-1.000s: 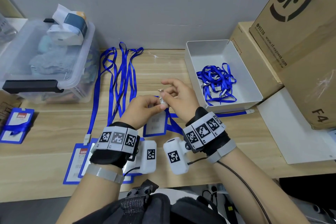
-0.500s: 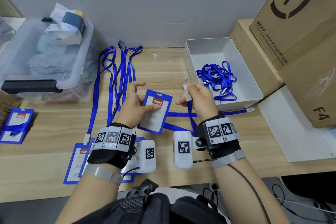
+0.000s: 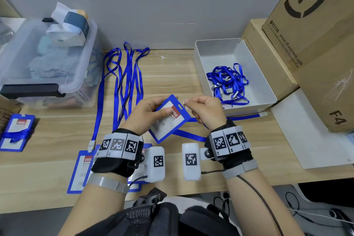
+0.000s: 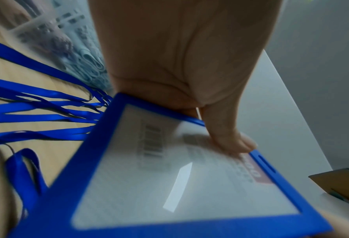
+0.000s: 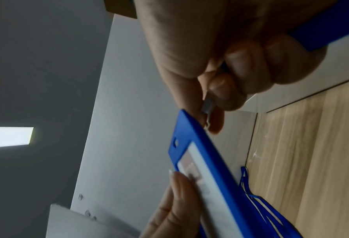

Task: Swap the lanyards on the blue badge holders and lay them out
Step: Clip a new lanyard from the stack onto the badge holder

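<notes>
My left hand [image 3: 151, 113] grips a blue badge holder [image 3: 169, 120] above the table, thumb [image 4: 228, 136] pressed on its clear window, slot end tilted up and right. Beside that top edge, my right hand [image 3: 206, 110] pinches the metal clip [image 5: 207, 107] of a blue lanyard [image 3: 191, 136]; the strap trails under the wrist to the right across the table. In the right wrist view the clip sits just off the holder's [image 5: 202, 154] top edge, apart from the slot. Several finished holders [image 3: 81, 172] with lanyards [image 3: 124, 82] lie at the front left.
A white tray [image 3: 203, 74] at the back right holds a tangle of blue lanyards [image 3: 228, 82]. Cardboard boxes [image 3: 316, 44] stand at the right, a clear storage bin [image 3: 47, 59] at the back left. Another wrapped badge holder [image 3: 16, 132] lies at the far left.
The clip came off the holder and both hands parted. Now the left hand has raised and turned the holder toward the right hand, which has brought a lanyard clip back to its top edge.
</notes>
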`<action>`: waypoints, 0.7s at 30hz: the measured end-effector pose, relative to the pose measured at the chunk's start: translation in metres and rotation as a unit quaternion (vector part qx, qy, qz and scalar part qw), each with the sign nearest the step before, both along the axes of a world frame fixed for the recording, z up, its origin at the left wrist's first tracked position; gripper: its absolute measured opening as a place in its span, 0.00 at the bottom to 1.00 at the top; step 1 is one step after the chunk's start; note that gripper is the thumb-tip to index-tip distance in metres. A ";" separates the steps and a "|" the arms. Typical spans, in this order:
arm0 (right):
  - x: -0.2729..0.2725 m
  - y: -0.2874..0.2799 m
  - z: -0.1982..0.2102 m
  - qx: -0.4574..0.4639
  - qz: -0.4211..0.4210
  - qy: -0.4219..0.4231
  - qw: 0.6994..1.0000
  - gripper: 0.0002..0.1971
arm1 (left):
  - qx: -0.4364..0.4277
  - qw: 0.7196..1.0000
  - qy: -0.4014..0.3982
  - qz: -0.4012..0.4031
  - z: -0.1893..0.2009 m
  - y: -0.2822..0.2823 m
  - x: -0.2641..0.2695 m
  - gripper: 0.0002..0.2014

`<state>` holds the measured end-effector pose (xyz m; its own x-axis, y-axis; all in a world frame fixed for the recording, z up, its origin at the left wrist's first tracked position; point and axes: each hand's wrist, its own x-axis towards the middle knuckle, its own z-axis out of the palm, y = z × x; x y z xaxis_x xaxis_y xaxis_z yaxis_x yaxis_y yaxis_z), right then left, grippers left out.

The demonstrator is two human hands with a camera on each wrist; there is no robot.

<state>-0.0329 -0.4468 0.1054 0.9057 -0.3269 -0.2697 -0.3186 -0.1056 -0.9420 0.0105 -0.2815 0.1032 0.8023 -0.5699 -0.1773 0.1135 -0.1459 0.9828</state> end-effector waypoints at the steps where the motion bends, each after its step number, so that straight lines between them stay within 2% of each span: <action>1: 0.000 0.001 -0.003 -0.025 0.004 0.000 1.000 0.13 | 0.002 1.000 0.003 -0.006 0.000 0.000 -0.001 0.17; 4: 0.000 0.001 -0.008 -0.070 0.013 -0.005 0.997 0.14 | 0.011 1.000 0.003 -0.015 0.001 0.001 -0.001 0.18; 12: -0.005 0.000 -0.002 -0.108 0.056 -0.040 0.992 0.12 | 0.039 0.999 0.003 -0.019 -0.001 0.004 -0.002 0.18; 21: -0.008 -0.007 0.006 -0.095 0.092 -0.042 0.990 0.10 | 0.029 0.999 0.007 -0.019 -0.002 0.000 -0.002 0.18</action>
<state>-0.0410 -0.4540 0.1112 0.9714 -0.1921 -0.1398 -0.1985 -0.3330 -0.9218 0.0087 -0.2811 0.1013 0.7769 -0.5892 -0.2219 0.1204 -0.2068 0.9709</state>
